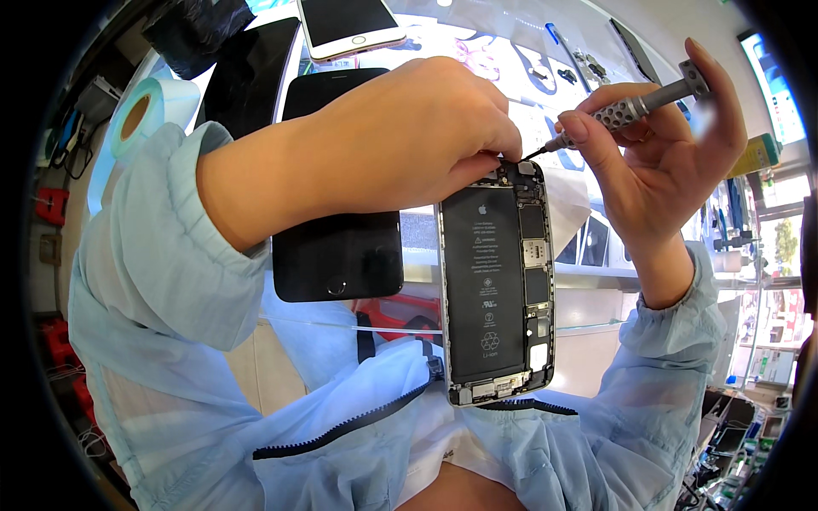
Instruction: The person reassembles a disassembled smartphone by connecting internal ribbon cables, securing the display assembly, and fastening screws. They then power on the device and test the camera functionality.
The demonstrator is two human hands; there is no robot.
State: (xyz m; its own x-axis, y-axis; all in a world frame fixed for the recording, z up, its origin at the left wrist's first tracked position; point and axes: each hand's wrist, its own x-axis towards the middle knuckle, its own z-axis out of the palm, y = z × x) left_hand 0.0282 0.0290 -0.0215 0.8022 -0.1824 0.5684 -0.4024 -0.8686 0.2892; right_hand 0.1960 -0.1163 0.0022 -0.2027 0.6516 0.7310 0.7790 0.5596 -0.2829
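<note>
An opened smartphone (484, 285) stretches toward me, its black battery and silver-edged inner parts uncovered. Over its top left corner my left hand (430, 128) is closed, thumb and fingers pinched together at the upper edge; whatever sits between the fingertips is hidden. My right hand (660, 183) grips a grey metal precision screwdriver (626, 112) with a perforated handle. The index finger rests on the screwdriver's end cap. Its thin dark tip meets the phone's top edge, right beside my left fingertips. Left of the phone lies a dark screen panel (337, 255), partly under my left forearm.
Further back on the glass counter (588, 317) are a white-framed phone (349, 25), a large black panel (251, 77) and a roll of pale tape (141, 115). Small parts (592, 64) and a blue tool lie at the back right. Red items (409, 315) show beneath the glass.
</note>
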